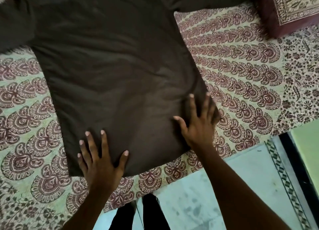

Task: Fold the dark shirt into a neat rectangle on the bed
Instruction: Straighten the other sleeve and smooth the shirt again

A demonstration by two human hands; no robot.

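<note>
two bare forearms reach in from the bottom edge, and between them the person's dark trouser legs (151, 212) stand on the pale floor (241, 186), which has a patterned tile strip (283, 178) running along its right side.

the left hand (100, 160) lies palm down on the dark shirt (112, 66) near the left end of its hem, fingers straight and spread wide, thumb out to the right. the right hand (198, 124) lies flat on the shirt's lower right corner, fingers also spread and pointing away from the person, with the outer fingers at the shirt's right side edge; its fingertips are a little blurred. neither hand pinches or lifts any cloth.

the shirt is spread open and unfolded on the bed (241, 66), over a sheet printed with maroon paisley-like shapes on a pale ground. its hem lies near the bed's near edge and its body runs up the frame, with soft wrinkles near the right hand. one sleeve (13, 22) stretches out to the left at the top, the other (207, 0) to the right. a maroon-edged printed pillow (291, 9) sits in the top right corner, just beyond the right sleeve.
</note>
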